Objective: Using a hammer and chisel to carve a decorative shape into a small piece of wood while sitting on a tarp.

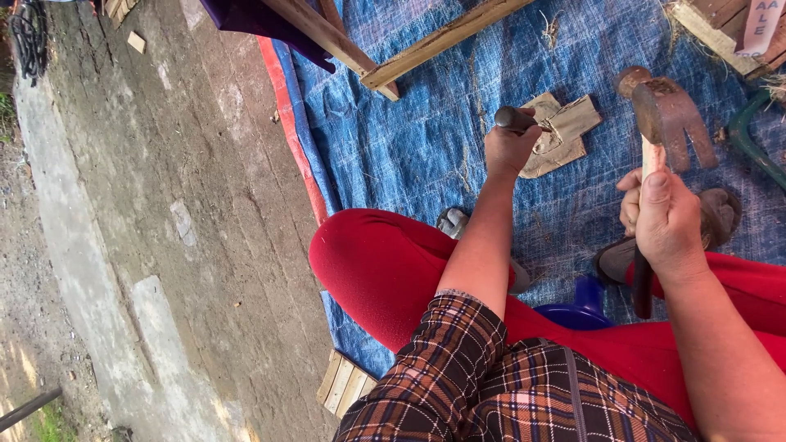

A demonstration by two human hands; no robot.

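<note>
I see the flat carved wood piece (561, 131) lying on the blue tarp (393, 139), far centre, with my left hand (509, 149) clenched round a dark-handled chisel (517, 119) set against its left edge. Right hand (667, 221) grips the wooden shaft of a rusty claw hammer (667, 115), raised just right of the piece. Judging by looks: wood piece light, stiff, may split; hammer head-heavy, hold low on shaft; wooden frame (426, 41) beyond.
</note>
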